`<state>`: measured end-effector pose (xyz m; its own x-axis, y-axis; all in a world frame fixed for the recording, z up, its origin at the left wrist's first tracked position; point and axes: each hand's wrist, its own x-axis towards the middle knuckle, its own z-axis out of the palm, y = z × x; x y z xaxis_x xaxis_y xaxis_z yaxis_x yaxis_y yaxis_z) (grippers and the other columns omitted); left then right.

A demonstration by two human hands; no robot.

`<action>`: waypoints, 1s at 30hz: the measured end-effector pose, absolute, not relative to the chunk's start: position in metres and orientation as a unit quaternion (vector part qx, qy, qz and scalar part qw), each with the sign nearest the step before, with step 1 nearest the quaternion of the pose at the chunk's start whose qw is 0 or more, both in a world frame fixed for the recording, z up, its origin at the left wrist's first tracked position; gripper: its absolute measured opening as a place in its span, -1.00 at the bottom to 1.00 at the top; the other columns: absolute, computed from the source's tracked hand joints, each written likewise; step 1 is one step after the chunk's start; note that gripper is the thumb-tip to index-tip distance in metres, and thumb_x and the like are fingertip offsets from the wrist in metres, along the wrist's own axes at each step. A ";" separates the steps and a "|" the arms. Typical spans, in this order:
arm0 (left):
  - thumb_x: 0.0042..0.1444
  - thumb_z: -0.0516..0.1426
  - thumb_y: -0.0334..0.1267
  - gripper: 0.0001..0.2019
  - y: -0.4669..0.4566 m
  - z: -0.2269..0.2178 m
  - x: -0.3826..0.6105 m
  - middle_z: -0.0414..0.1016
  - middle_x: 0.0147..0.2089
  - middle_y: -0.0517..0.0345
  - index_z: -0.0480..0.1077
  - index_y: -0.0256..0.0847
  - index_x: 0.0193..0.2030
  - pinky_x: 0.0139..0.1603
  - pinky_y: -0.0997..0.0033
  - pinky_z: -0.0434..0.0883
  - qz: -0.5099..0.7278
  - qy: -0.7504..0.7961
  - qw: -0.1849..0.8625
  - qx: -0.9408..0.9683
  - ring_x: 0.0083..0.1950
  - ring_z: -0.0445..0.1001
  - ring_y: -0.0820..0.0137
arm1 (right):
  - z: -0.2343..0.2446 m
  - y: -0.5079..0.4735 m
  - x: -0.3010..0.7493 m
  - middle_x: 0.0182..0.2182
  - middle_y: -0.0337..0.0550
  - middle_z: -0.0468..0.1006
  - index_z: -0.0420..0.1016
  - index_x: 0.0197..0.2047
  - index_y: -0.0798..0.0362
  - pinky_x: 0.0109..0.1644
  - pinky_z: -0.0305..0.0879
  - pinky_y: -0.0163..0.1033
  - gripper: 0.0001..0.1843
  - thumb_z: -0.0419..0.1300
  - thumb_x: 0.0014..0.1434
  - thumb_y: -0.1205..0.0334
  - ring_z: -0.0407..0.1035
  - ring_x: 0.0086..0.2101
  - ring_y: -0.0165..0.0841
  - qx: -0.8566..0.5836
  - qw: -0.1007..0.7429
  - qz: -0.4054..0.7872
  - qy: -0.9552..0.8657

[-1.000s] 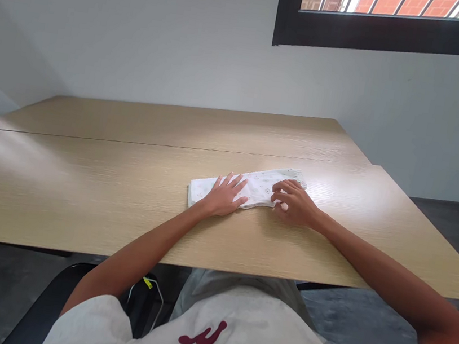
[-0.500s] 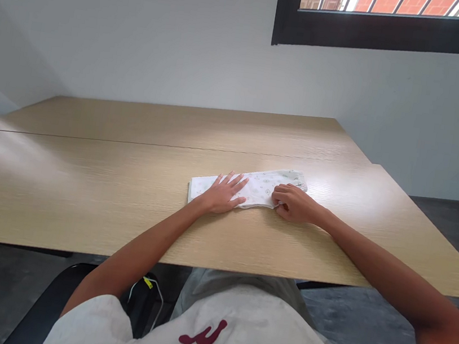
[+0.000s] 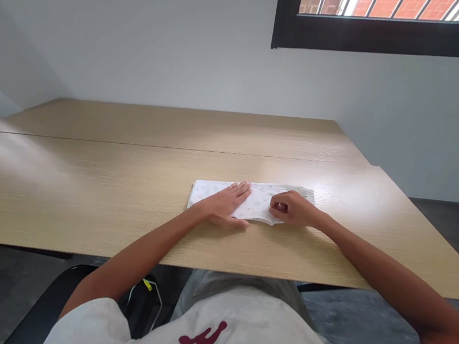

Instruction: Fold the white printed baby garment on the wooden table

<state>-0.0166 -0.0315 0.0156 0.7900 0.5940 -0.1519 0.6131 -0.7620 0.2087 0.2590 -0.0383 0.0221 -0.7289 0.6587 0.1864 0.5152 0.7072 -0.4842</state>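
Observation:
A folded white cloth (image 3: 260, 200) with a small, faint print lies as a long strip across the table near its front. My left hand (image 3: 229, 203) rests flat over the cloth's left half, fingers together and thumb stretched out past the front edge. Toward the cloth's right end, my right hand (image 3: 292, 208) is closed in a pinch, thumb against curled fingers, at the fabric near the front edge. How much cloth the fingertips hold is hidden. At the left end, stacked layers show.
The pale wooden table (image 3: 94, 193) has a seam running across it and a front edge close to my body. Behind it stands a white wall (image 3: 179, 45) with a dark-framed window (image 3: 359, 39) at upper right. A black chair (image 3: 54, 295) is below at left.
The cloth has shifted slightly toward me and lies straighter, its right end lower in view. My left fingers have come together and moved right. My right hand has turned, its pinch now over the cloth.

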 end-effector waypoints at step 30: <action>0.32 -0.38 0.27 -0.13 -0.029 0.000 -0.002 -0.44 0.55 -0.10 -0.33 -0.43 0.52 0.54 0.10 -0.26 -0.028 0.406 0.127 0.905 0.56 -0.43 0.19 | -0.004 -0.029 0.252 0.44 0.12 -0.16 -0.17 0.50 0.22 0.49 -0.24 0.12 0.13 -0.12 0.20 -0.50 -0.25 0.42 -0.04 -0.397 0.065 0.100 -0.910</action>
<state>-0.0023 -0.0293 -0.0002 0.6685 0.7276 -0.1541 0.7419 -0.6380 0.2063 0.2521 -0.0290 -0.0037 -0.6762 0.7357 0.0381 0.7098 0.6645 -0.2335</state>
